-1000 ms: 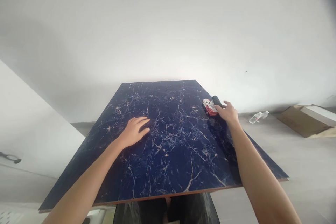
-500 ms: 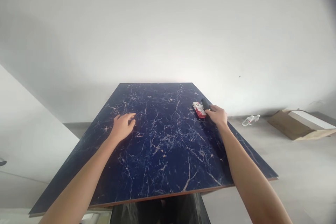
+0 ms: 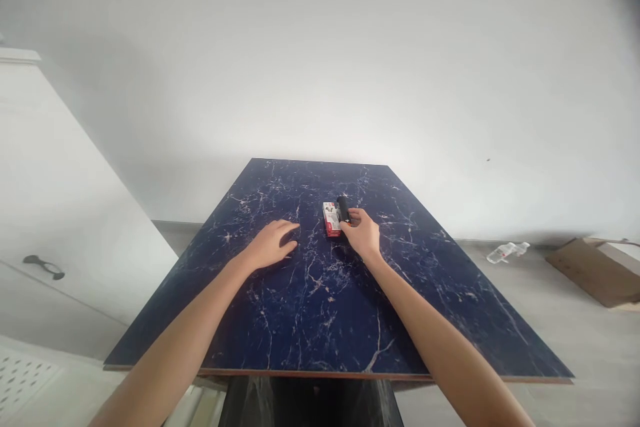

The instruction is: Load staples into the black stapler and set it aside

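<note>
one cylinder [image 3: 343, 207] partly behind right hand [image 3: 364, 235]

Cylinder [image 3: 343, 207] in right hand [image 3: 363, 233], box [image 3: 331, 219] just left of that hand, table [image 3: 310, 320] beneath, left hand [image 3: 270, 244] farther left, carton [image 3: 593, 270] well right.

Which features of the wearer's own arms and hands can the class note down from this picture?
The left forearm and right forearm are bare, tapering towards slim wrists. No sleeve, watch or bracelet shows on either. The left hand and right hand are ungloved. Any fine markings are too small to tell.
</note>
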Demonstrator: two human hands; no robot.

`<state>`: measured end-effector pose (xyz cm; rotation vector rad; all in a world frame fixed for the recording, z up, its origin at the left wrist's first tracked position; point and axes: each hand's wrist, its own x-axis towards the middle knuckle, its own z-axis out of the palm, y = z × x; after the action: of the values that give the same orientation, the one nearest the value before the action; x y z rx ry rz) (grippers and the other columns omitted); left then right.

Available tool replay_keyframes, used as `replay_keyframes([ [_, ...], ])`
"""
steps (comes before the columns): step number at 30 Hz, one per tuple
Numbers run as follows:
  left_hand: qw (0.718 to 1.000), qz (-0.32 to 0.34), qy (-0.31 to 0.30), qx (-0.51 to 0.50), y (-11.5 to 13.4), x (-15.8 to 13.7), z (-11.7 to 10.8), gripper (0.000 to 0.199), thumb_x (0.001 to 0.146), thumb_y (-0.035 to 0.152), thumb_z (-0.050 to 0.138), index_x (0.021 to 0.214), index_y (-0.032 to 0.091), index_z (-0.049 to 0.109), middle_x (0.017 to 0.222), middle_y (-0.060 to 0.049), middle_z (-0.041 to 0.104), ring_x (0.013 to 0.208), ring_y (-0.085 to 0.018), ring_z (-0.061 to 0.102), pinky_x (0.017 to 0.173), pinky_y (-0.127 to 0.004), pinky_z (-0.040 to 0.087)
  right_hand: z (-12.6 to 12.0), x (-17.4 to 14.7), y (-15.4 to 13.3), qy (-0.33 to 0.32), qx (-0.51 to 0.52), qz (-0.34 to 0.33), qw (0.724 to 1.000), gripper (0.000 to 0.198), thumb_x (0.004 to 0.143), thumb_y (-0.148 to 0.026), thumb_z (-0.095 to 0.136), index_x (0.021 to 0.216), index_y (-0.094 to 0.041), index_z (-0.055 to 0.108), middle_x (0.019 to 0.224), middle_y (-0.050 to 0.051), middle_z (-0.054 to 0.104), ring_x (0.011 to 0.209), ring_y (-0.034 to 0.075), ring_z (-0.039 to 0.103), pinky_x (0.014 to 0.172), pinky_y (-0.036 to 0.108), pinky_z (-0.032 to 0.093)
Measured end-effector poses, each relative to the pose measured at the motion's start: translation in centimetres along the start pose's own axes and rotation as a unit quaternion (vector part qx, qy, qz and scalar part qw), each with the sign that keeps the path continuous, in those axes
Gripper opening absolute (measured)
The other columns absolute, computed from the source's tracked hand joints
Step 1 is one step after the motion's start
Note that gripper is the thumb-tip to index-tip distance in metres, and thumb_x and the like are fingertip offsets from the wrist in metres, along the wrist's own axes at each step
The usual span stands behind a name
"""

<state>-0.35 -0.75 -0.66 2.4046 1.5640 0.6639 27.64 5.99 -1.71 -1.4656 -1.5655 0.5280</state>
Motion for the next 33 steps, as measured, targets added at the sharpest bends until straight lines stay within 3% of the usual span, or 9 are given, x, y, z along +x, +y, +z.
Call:
replay_keyframes([
  [4,1.0,0.026,0.008,0.013,0.7,0.2,1.3,0.06,0.096,0.052,0.055,0.152,0.033,0.043,0.151,-0.008,0.05,0.137,-0.033,0.047,0.115,-0.052,0.035,2.3,-0.7,-2.1,-0.004,-0.009,-0.013,1.0,0.042,0.073,-0.03,0.068,0.115,-0.025,0.066,0.105,0.003,0.077,0.089,0.02,0.073,0.084,0.033,0.054],
  [11,0.997,-0.053,0.0,0.061,-2.6,0.0,1.1,0.077,0.093,0.059,0.058,0.158,0.027,0.033,0.159,-0.017,0.038,0.145,-0.043,0.033,0.112,-0.06,0.034,7.2,-1.9,-5.5,-0.032,0.004,-0.097,0.995,0.041,0.073,-0.026,0.068,0.114,-0.025,0.065,0.105,0.002,0.074,0.085,0.018,0.07,0.083,0.031,0.052],
  [13,0.996,-0.054,0.012,0.069,-3.5,-0.3,0.1,0.075,0.091,0.056,0.062,0.156,0.027,0.038,0.157,-0.017,0.041,0.144,-0.043,0.035,0.112,-0.058,0.035,8.7,-2.3,-6.6,-0.048,0.011,-0.113,0.992,0.042,0.073,-0.026,0.068,0.115,-0.025,0.065,0.106,0.003,0.073,0.086,0.019,0.069,0.082,0.031,0.052],
  [18,0.996,-0.042,0.041,0.064,-4.9,-1.0,-3.1,0.049,0.089,0.041,0.067,0.135,0.023,0.063,0.139,-0.014,0.06,0.13,-0.036,0.053,0.109,-0.049,0.041,12.0,-3.4,-9.2,-0.079,0.01,-0.128,0.989,0.041,0.074,-0.026,0.067,0.114,-0.024,0.064,0.108,0.004,0.069,0.088,0.019,0.067,0.084,0.032,0.051],
  [23,0.997,-0.05,0.022,0.06,-6.2,-1.6,-5.0,0.04,0.082,0.02,0.065,0.121,0.025,0.07,0.123,-0.011,0.069,0.118,-0.032,0.061,0.105,-0.044,0.045,14.6,-4.3,-11.2,-0.091,0.017,-0.087,0.992,0.053,0.075,-0.034,0.069,0.126,-0.021,0.059,0.12,0.009,0.064,0.102,0.025,0.065,0.093,0.039,0.051],
  [26,0.996,-0.061,0.046,0.041,-6.3,-1.6,-5.2,0.044,0.084,0.015,0.056,0.125,0.023,0.067,0.129,-0.011,0.065,0.123,-0.03,0.058,0.108,-0.042,0.043,15.0,-3.3,-11.3,-0.102,0.048,-0.046,0.993,0.06,0.082,-0.046,0.065,0.134,-0.019,0.054,0.13,0.015,0.059,0.11,0.028,0.063,0.099,0.043,0.048],
  [29,0.993,-0.092,0.07,0.001,-6.1,-1.4,-5.2,0.04,0.092,0.025,0.051,0.13,0.022,0.065,0.136,-0.01,0.062,0.126,-0.028,0.056,0.109,-0.042,0.043,14.8,-0.7,-10.2,-0.101,0.086,-0.001,0.991,0.055,0.093,-0.049,0.051,0.138,-0.017,0.054,0.14,0.018,0.056,0.119,0.03,0.06,0.109,0.047,0.041],
  [33,0.993,-0.105,0.026,-0.037,-6.4,-1.2,-5.4,0.044,0.091,0.045,0.06,0.129,0.025,0.067,0.134,-0.008,0.063,0.125,-0.031,0.057,0.108,-0.044,0.043,14.9,2.5,-8.0,-0.189,0.14,-0.007,0.972,0.049,0.099,-0.047,0.04,0.135,-0.022,0.062,0.14,0.01,0.062,0.131,0.025,0.056,0.114,0.041,0.037],
])
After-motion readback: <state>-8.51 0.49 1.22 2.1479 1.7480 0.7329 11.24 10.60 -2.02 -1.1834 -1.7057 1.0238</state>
